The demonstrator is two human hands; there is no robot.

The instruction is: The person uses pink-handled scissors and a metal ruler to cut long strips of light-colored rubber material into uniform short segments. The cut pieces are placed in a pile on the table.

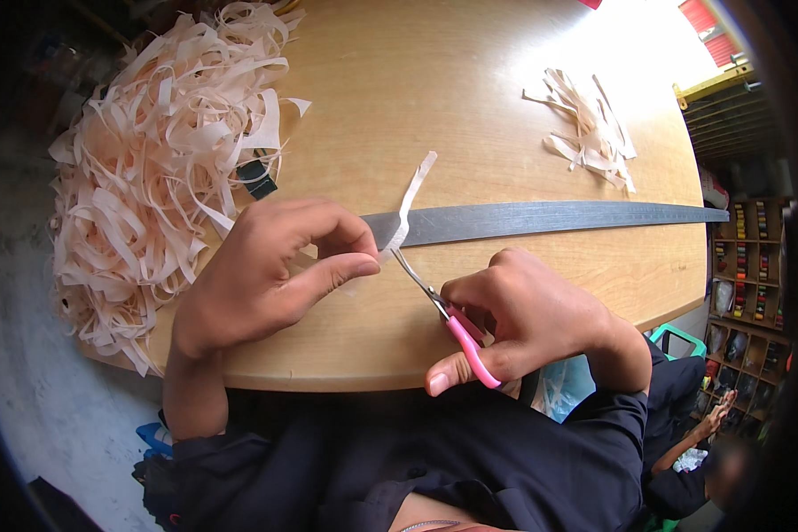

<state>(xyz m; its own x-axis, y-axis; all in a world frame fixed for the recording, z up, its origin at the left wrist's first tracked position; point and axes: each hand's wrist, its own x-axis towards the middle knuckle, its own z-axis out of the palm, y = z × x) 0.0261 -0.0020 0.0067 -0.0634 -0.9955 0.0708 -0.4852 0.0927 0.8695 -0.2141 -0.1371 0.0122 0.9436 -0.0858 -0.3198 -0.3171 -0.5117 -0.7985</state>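
My left hand (279,266) pinches one end of a narrow pale fabric strip (410,204) between thumb and forefinger. The strip's free end stands up and away from me, over a long metal ruler (541,220) lying across the table. In my right hand (532,315) is a pair of scissors with pink handles (472,350), my thumb and fingers in the loops. The scissors' blades point up and left, their tips meeting the strip just beside my left fingertips. Whether the blades are parted there is too small to make out.
A big tangled heap of pale strips (168,168) covers the table's left side, a dark green piece (257,179) at its edge. A small bunch of strips (590,129) lies far right. Right of the wooden table (372,80) are shelves with spools (749,257) and another person (683,470).
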